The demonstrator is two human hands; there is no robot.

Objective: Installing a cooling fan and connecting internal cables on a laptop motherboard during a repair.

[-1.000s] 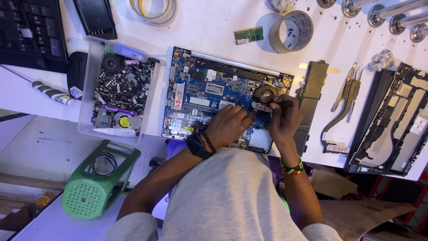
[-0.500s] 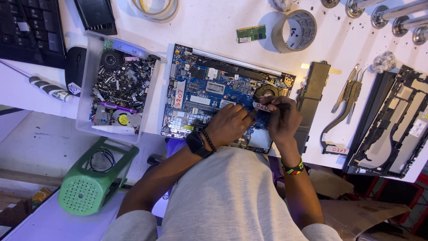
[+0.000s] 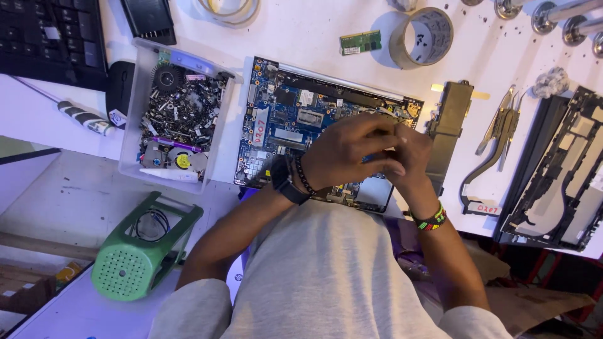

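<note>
A white worktop (image 3: 326, 31) carries an opened laptop base, its blue board (image 3: 295, 125) lying flat between a parts tray (image 3: 179, 119) and a dark battery (image 3: 449, 125). That board looks stiff yet fragile, safest held by its bare edges. Above its right half the left hand (image 3: 348, 154) overlaps the right hand (image 3: 411, 157), fingers curled together; whether either grip pinches anything I cannot tell.
</note>
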